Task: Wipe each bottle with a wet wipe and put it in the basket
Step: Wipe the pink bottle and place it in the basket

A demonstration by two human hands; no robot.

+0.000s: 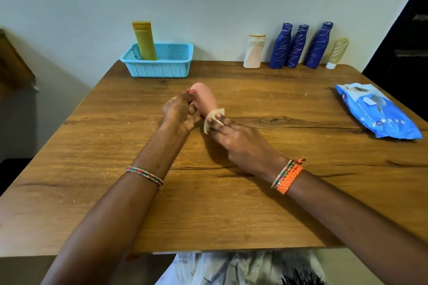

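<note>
My left hand [180, 112] grips a pink bottle [205, 97] over the middle of the table, tilted away from me. My right hand [238, 142] presses a folded wet wipe [213, 118] against the bottle's near end. A light blue basket [159, 66] stands at the back left with a yellow bottle [144, 40] upright inside it. Along the back right edge stand a white bottle [253, 52], three dark blue bottles [298, 46] and a pale yellow tube [337, 53].
A blue wet wipe pack [377, 111] lies at the right of the wooden table [208, 203]. The wall runs directly behind the basket and the bottles. A brown object [14, 62] sits off the table at far left.
</note>
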